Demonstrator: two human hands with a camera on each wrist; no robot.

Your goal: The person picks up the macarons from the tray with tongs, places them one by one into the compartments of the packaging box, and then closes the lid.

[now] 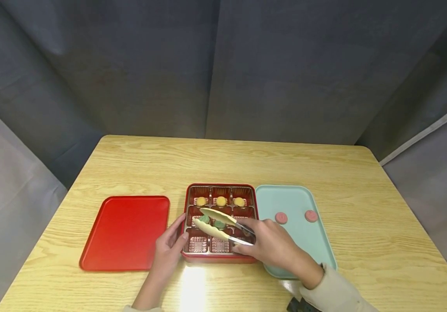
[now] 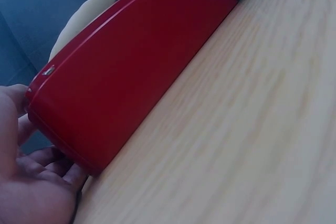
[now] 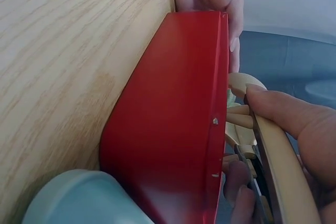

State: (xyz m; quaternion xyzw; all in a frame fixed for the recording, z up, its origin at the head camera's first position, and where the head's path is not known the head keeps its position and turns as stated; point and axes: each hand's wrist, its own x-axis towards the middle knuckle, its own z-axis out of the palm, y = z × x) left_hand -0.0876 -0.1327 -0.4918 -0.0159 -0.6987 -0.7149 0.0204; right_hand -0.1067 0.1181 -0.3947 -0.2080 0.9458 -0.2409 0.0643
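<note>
Your left hand (image 1: 167, 245) grips the left side of the red box (image 1: 219, 259), which sits on the wooden table (image 1: 223, 158) between the flat red tray (image 1: 126, 234) and the mint tray (image 1: 307, 247) with two pink discs (image 1: 281, 217). Your right hand (image 1: 272, 242) grasps the tongs (image 1: 218, 215) above the box, their tips around one green piece (image 1: 204, 219) (whether they pinch it, you cannot tell), with another green piece (image 1: 219, 225) just beside it and three yellow pieces (image 1: 221, 201) in the far row.
</note>
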